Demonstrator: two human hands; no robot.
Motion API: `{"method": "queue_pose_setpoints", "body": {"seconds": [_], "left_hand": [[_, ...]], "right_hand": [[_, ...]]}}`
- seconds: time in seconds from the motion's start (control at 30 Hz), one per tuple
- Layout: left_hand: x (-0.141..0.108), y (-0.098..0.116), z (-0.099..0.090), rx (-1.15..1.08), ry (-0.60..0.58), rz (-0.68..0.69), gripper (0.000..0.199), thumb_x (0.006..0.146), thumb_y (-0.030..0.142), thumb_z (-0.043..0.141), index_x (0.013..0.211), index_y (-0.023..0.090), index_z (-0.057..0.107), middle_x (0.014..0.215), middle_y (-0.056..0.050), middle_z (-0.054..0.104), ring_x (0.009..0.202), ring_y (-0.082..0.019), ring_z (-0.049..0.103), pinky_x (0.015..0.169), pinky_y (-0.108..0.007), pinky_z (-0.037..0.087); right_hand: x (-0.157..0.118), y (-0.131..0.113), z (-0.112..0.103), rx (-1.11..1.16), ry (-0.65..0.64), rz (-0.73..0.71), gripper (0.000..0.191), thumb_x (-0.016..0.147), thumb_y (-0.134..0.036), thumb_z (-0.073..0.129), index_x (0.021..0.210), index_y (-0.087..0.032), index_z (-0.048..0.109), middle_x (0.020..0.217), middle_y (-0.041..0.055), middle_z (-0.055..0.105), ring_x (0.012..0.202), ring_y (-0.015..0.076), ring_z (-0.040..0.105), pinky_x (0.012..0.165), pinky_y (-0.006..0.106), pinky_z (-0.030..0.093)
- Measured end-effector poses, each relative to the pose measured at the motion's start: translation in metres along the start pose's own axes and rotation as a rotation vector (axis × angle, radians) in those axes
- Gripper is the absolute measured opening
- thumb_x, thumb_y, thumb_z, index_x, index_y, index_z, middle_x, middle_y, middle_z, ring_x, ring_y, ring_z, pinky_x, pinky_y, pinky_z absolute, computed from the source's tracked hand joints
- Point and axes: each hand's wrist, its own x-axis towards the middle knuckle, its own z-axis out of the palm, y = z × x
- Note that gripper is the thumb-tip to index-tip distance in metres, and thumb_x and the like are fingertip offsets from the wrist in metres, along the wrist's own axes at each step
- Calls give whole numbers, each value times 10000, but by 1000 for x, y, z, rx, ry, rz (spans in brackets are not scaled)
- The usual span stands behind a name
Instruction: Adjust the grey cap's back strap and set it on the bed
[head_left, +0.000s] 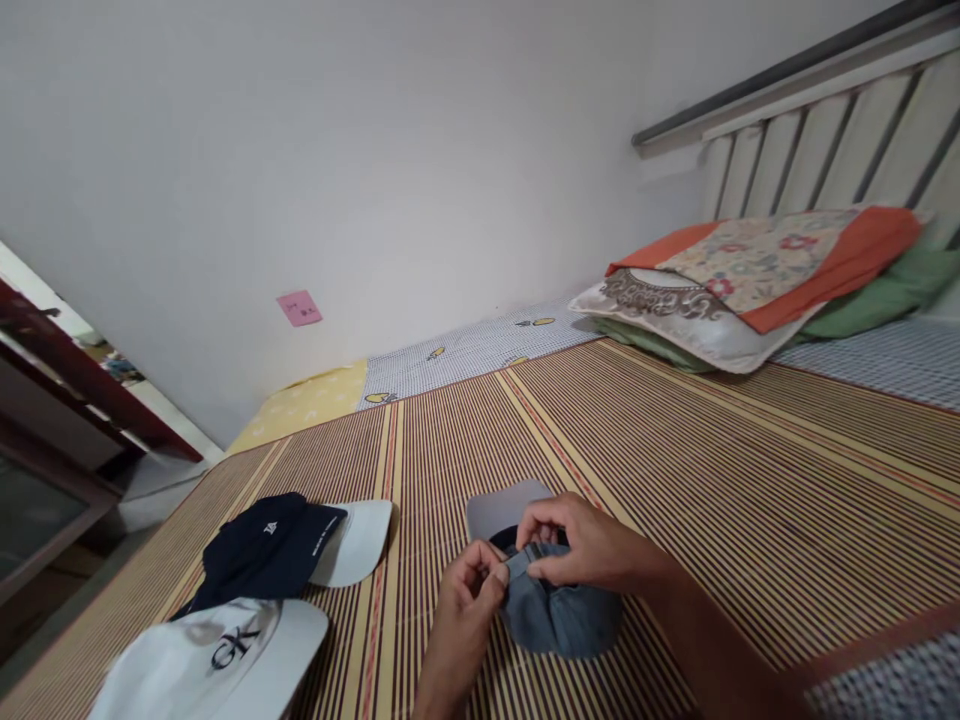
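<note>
A blue-grey baseball cap (pixel 562 615) lies on the striped mat in front of me, its grey brim pointing away. My left hand (pixel 466 595) pinches one end of the cap's back strap between thumb and fingers. From the right, my right hand (pixel 581 540) grips the same strap near its buckle, fingers curled over it. Part of the cap's opening is hidden behind my fingers. To the left rest a navy cap (pixel 259 545) with a small white emblem and a white cap (pixel 202 665) with dark lettering. A pale brim (pixel 356 545) sticks out beside the navy cap.
The striped woven mat (pixel 667 450) covers the bed. Stacked pillows (pixel 697 310) with an orange floral cloth (pixel 795 255) lie at the far right, below a slatted headboard (pixel 840 140). A pink note (pixel 298 308) is on the white wall. A dark red frame (pixel 97 350) stands at far left.
</note>
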Motion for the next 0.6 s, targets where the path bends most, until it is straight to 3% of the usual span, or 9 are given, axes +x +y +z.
{"method": "queue_pose_setpoints", "body": {"seconds": [0.1,0.2,0.27,0.33,0.47,0.6], "left_hand": [[0,-1,-2,-57,36,-27,355,844,514,726,815,197,569,699,50,473,672,-121,411,636,-236,339],[0,-1,-5,-79,-62,-100,384,802,513,774,941,189,622,718,48,516,677,-119,449,649,-236,351],[-1,-2,-8,-68,-120,-124,370,796,502,782,841,177,611,710,36,537,676,-120,462,652,-239,355],[-1,-4,-13,-94,-95,-109,377,810,491,773,755,184,560,692,36,533,668,-118,453,649,-238,358],[-1,-8,-23,-173,-70,-77,326,855,478,735,817,179,610,738,12,611,687,-124,496,682,-239,399],[-4,-4,-31,-231,-173,-82,329,857,483,733,842,161,668,718,-29,681,669,-137,581,673,-240,439]], "right_hand": [[1,0,1,26,2,10,184,690,-178,760,874,-184,763,712,-37,585,702,133,523,634,252,387],[1,2,0,79,-24,29,246,704,-204,763,950,-191,777,745,-26,628,732,145,562,674,262,426],[0,6,-4,128,-60,51,313,713,-247,778,1020,-187,775,825,2,692,793,170,617,737,288,468],[-1,13,-9,108,-89,67,366,701,-312,822,1043,-190,779,906,27,731,866,201,647,782,311,477],[-2,30,-17,-27,-165,108,271,638,-379,884,757,-178,746,706,-34,620,698,144,543,608,250,341],[-2,36,-19,136,-260,85,311,716,-397,801,641,-166,607,599,-71,450,592,93,391,548,240,239]]}}
